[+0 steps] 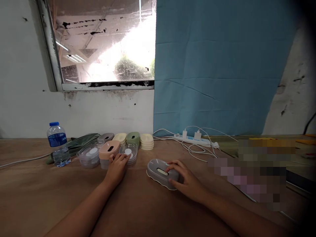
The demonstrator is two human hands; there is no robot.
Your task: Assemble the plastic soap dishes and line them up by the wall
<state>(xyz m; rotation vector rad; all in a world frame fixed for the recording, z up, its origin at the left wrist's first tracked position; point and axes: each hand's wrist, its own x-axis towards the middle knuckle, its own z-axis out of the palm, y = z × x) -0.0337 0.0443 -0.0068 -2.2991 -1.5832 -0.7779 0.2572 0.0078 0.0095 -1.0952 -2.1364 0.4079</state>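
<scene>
My right hand [185, 179] grips a grey oval plastic lid [156, 164] with a pale insert in its slot and a cream wavy rim below; it sits on the table. The thumb presses its near side while the fingers lie over the top. My left hand [117, 168] reaches to a stack of clear plastic containers [133, 149], fingers loosely bent and apart at its left edge. Just left of that hand stands a peach-lidded box [106, 149] with a dark slot. The left fingertips are partly hidden.
Clear containers [89, 159], a green lid [133, 139], cream pieces [146, 141] and a grey lid [106, 137] are grouped near the wall. A water bottle [58, 144] stands left beside a dark green pouch [79, 143]. Cables trail from a power strip [195, 140].
</scene>
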